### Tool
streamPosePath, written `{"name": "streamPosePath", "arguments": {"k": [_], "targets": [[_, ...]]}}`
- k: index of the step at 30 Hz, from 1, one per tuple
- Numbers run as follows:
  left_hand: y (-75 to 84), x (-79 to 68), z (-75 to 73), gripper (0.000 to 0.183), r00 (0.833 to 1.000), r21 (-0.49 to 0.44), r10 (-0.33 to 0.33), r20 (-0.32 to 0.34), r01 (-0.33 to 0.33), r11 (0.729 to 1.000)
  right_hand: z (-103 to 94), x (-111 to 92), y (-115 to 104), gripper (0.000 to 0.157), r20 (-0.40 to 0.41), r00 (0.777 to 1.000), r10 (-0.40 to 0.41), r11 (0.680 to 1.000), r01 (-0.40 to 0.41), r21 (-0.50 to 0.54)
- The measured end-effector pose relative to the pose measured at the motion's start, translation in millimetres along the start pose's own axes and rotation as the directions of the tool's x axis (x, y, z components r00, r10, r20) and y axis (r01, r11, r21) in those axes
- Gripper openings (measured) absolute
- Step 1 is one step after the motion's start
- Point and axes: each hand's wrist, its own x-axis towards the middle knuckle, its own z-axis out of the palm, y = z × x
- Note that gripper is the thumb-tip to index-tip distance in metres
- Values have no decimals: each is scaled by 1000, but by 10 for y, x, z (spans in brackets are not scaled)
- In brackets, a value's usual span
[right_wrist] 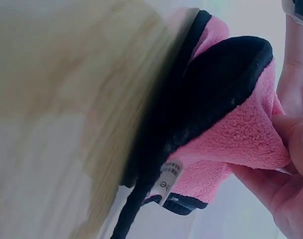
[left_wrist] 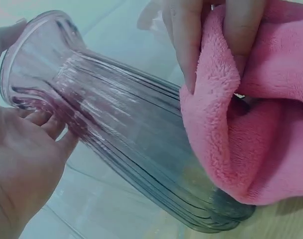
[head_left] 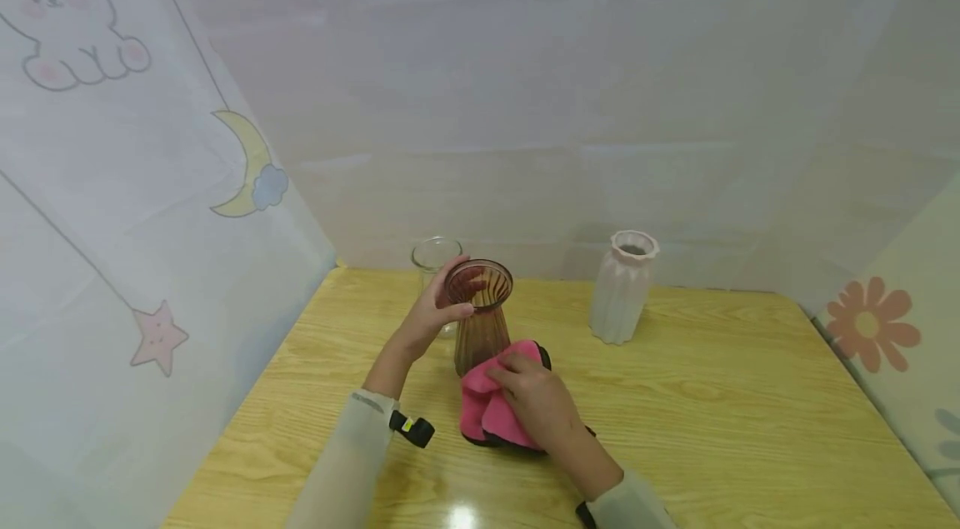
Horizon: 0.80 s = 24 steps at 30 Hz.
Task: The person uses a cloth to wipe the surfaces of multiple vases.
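Observation:
A purple ribbed glass vase [head_left: 480, 337] stands near the middle of the wooden table, its flared rim facing up. My left hand [head_left: 431, 316] grips it round the neck, thumb on the near side and fingers behind. In the left wrist view the vase [left_wrist: 131, 124] shows clear ridges down to its wide base. My right hand [head_left: 536, 396] pinches a pink plush cloth [head_left: 480, 408] with dark edging against the vase's lower side. A white label [right_wrist: 168, 179] hangs from the cloth's dark border in the right wrist view.
Behind my left hand stands a clear glass vase [head_left: 437, 252], partly hidden. A pale pink fluted vase [head_left: 621, 296] stands at the back right of the wooden table [head_left: 720, 412]. Fabric-covered walls [head_left: 480, 96] with printed cartoons enclose the table's back and sides.

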Motion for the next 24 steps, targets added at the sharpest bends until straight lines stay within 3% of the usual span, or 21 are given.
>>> {"name": "streamPosePath", "arguments": {"k": [3, 7, 9, 12, 14, 17, 24], "targets": [[-18, -43, 34, 107, 1000, 25, 9, -29, -8, 1000, -9, -10, -13, 28, -8, 1000, 8, 1000, -8, 0], [-22, -101, 134, 118, 991, 107, 42, -127, -29, 994, -79, 43, -27, 29, -136, 990, -40, 999, 37, -19], [1, -111, 198, 118, 980, 164, 60, -188, -29, 986, -131, 98, -29, 28, -223, 972, -74, 997, 71, -23], [49, -105, 274, 112, 967, 216, 74, -245, -20, 976, -196, 192, -18, 13, -325, 938, -122, 993, 116, -40], [71, -93, 297, 108, 964, 219, 76, -256, -19, 976, -224, 249, -4, 21, -367, 918, -147, 989, 137, -53], [85, -83, 297, 103, 965, 205, 68, -253, -15, 979, -239, 314, 17, 36, -390, 905, -168, 986, 149, -78], [97, -85, 299, 106, 964, 193, 30, -265, 23, 981, -137, 371, 52, 36, -396, 902, -172, 985, 158, -68]]}}
